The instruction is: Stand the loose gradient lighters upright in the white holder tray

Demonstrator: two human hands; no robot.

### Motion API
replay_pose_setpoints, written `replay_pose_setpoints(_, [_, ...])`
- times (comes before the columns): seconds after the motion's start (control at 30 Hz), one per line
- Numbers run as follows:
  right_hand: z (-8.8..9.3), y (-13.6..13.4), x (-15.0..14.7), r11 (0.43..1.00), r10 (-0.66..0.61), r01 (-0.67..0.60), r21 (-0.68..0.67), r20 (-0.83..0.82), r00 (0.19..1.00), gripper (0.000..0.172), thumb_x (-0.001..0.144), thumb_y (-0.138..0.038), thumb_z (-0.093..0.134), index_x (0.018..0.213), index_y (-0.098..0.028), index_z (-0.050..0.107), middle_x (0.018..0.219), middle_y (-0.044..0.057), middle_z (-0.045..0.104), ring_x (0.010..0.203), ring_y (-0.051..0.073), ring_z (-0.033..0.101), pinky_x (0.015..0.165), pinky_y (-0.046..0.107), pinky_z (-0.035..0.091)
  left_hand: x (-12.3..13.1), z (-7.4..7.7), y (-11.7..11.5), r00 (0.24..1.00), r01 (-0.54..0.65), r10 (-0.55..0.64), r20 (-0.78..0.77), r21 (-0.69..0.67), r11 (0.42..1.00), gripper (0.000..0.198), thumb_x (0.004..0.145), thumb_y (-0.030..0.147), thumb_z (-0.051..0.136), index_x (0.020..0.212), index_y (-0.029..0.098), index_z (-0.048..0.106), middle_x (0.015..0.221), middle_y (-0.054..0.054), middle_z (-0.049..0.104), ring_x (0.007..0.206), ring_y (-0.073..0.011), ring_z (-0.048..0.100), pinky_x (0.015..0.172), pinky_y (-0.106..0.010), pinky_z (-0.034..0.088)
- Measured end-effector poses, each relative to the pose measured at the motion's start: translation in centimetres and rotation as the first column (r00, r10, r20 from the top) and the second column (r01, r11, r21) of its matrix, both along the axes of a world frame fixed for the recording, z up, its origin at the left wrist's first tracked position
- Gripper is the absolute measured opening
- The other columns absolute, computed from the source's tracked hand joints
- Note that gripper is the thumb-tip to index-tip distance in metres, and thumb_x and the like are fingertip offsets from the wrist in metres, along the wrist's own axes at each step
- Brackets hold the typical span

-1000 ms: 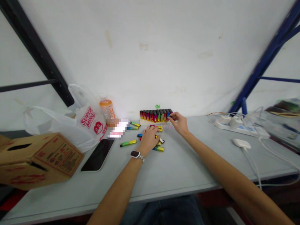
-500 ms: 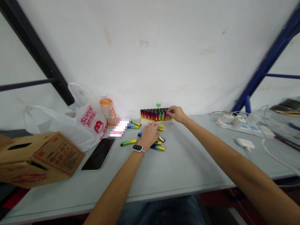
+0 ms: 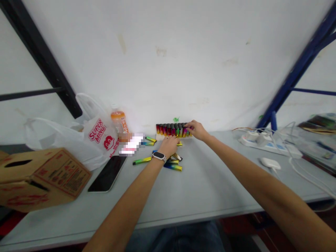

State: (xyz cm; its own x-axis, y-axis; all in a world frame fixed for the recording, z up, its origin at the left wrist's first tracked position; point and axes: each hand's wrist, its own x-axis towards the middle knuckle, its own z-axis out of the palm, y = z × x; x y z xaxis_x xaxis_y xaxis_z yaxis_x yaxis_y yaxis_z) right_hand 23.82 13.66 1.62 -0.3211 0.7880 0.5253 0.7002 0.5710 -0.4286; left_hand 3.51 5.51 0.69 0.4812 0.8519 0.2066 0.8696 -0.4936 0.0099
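Several shiny multicoloured lighters (image 3: 168, 130) with black ends stand upright, packed in rows in a white tray (image 3: 159, 137) against the wall. At the row's right end my right hand (image 3: 198, 131) pinches the top of a lighter, with thumb and fingers closed. My left hand (image 3: 170, 145), a band on its wrist, reaches palm down to the tray's front edge with its fingers apart; the fingertips are partly hidden. Beneath and around it lie loose lighters, among them a blue-yellow lighter (image 3: 173, 167) and a green-yellow lighter (image 3: 142, 161).
To the left are a phone (image 3: 108, 174), a cardboard box (image 3: 44, 178), a white plastic bag (image 3: 90, 140) and an orange drink bottle (image 3: 119, 120). On the right lie a power strip (image 3: 271, 145), a white charger (image 3: 270, 163) and cables. The wall rises directly behind the tray.
My left hand has shifted slightly right and toward the tray, over the loose lighters. My right hand stays at the row's right end. The view has shifted a little.
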Motion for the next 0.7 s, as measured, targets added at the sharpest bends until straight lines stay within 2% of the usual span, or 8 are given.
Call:
replay_pose_setpoints(0.13, [-0.1,0.3,0.0,0.995,0.010,-0.027,-0.095,-0.177,0.984,0.018,0.080,-0.020,0.067,0.095,-0.016,0.078,0.087,0.005,0.074,0.072,0.017,0.064,0.076,0.031,0.051,-0.7,-0.3,-0.5,0.996,0.021,-0.021,0.090,-0.005,1.000,0.026,0.093,0.016,0.050,0.114,0.018,0.065,0.117,-0.014,0.067,0.111,-0.0273,0.063,0.097,-0.038,0.045])
replay_pose_setpoints(0.23, [0.0,0.4,0.3,0.990,0.031,-0.060,-0.127,-0.220,0.975,0.015,0.078,-0.020,0.069,0.088,-0.016,0.079,0.080,0.005,0.076,0.071,0.019,0.066,0.073,0.031,0.051,-1.3,-0.5,-1.1,0.983,0.007,-0.003,0.184,-0.021,1.000,0.026,0.097,0.025,0.049,0.120,0.020,0.061,0.117,-0.013,0.067,0.106,-0.0259,0.065,0.092,-0.035,0.047])
replay_pose_setpoints(0.33, [0.3,0.6,0.5,0.992,0.053,-0.073,-0.106,-0.182,0.982,0.013,0.075,-0.018,0.071,0.084,-0.017,0.080,0.081,0.005,0.077,0.074,0.020,0.067,0.076,0.032,0.051,-1.8,-0.6,-1.6,0.959,0.002,0.011,0.283,-0.046,0.999,0.027,0.100,0.033,0.047,0.120,0.021,0.060,0.113,-0.012,0.070,0.105,-0.0264,0.066,0.090,-0.034,0.048])
replay_pose_setpoints(0.47, [0.5,0.9,0.4,0.995,0.076,-0.082,-0.064,-0.086,0.993,0.014,0.078,-0.018,0.070,0.086,-0.019,0.081,0.087,0.006,0.074,0.079,0.020,0.065,0.081,0.034,0.050,-2.2,-0.8,-1.7,0.908,0.021,0.001,0.420,-0.048,0.999,0.027,0.100,0.037,0.044,0.118,0.021,0.058,0.115,-0.013,0.070,0.108,-0.0274,0.065,0.092,-0.036,0.047])
replay_pose_setpoints(0.6, [-0.4,0.9,0.0,0.999,0.005,-0.006,0.044,0.026,1.000,0.021,0.083,-0.021,0.068,0.099,-0.018,0.081,0.093,0.010,0.061,0.088,0.022,0.059,0.088,0.037,0.049,-2.4,-0.9,-1.8,0.819,0.005,0.025,0.574,-0.050,0.999,0.021,0.100,0.032,0.041,0.113,0.020,0.053,0.103,-0.011,0.070,0.092,-0.0230,0.068,0.081,-0.033,0.050])
replay_pose_setpoints(0.7, [-1.1,-0.4,-0.5,0.995,-0.044,0.040,0.096,0.034,0.998,0.028,0.085,-0.024,0.066,0.110,-0.017,0.077,0.098,0.011,0.054,0.095,0.024,0.055,0.093,0.040,0.047,-2.6,-0.7,-2.2,0.732,0.065,0.001,0.681,-0.072,0.995,0.017,0.098,0.030,0.044,0.104,0.020,0.056,0.088,-0.005,0.070,0.081,-0.0192,0.066,0.078,-0.030,0.049])
